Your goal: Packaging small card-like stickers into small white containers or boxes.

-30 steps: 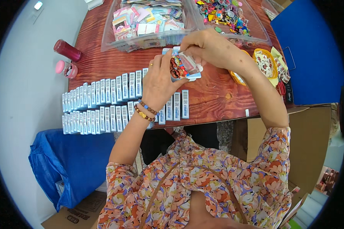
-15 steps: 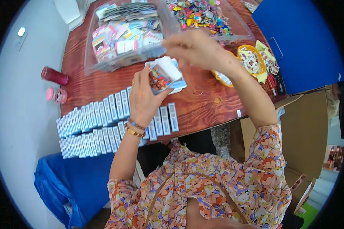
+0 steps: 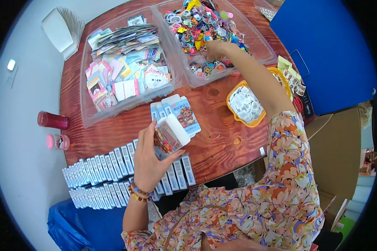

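Observation:
My left hand (image 3: pixel 146 157) grips a small open cardboard box (image 3: pixel 173 133), its white flap standing up and a colourful print on its side. Just beyond it, a few flat, unfolded blue-and-white boxes (image 3: pixel 186 115) lie on the table. My right hand (image 3: pixel 217 49) is down among small colourful plastic trinkets (image 3: pixel 197 25) in a clear plastic bin (image 3: pixel 203 80). Its fingertips are hidden there, so what they hold does not show. Beside that bin stands another clear bin (image 3: pixel 86 119) filled with small printed cards (image 3: pixel 125 88).
Two rows of upright small boxes (image 3: pixel 100 167) line the table's near left edge. Yellow baskets hold white packets (image 3: pixel 245 104) and, partly behind my right arm, stickers (image 3: pixel 287 81). A red jar (image 3: pixel 53 120) and a pink-lidded jar (image 3: pixel 58 142) lie at left. A blue panel (image 3: pixel 326 54) rises at right.
My right hand has moved from above the table into the trinket bin. The view has shifted, so the bins and table sit lower. My left hand still holds the box.

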The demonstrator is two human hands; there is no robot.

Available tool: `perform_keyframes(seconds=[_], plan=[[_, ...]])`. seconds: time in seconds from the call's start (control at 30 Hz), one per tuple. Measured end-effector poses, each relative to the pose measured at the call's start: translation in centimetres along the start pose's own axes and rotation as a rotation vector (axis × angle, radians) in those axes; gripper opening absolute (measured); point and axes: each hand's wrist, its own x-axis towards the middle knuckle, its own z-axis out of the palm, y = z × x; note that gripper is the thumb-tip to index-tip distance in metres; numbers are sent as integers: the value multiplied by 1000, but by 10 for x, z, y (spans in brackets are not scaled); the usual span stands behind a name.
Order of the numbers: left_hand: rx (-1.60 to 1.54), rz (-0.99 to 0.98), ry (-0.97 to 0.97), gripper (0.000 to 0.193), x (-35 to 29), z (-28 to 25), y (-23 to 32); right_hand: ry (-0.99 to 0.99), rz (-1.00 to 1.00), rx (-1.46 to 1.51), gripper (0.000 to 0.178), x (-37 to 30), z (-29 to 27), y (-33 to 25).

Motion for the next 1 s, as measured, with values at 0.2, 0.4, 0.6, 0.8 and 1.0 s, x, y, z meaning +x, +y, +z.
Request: perform_keyframes(seconds=[0.2,0.4,0.6,0.8,1.0], plan=[[2,-11,-40,94,10,2,-4,108,-127,-32,25,26,11,23],[10,-14,-80,95,14,3,-9,102,-143,367,23,14,9,12],[14,-13,-105,94,17,2,-10,-5,-215,-52,23,19,15,-9],[16,-9,-86,94,19,7,-11,288,-475,-6,20,30,25,22],[40,21,18,88,32,21,-24,147,-365,703,16,-45,-20,5]])
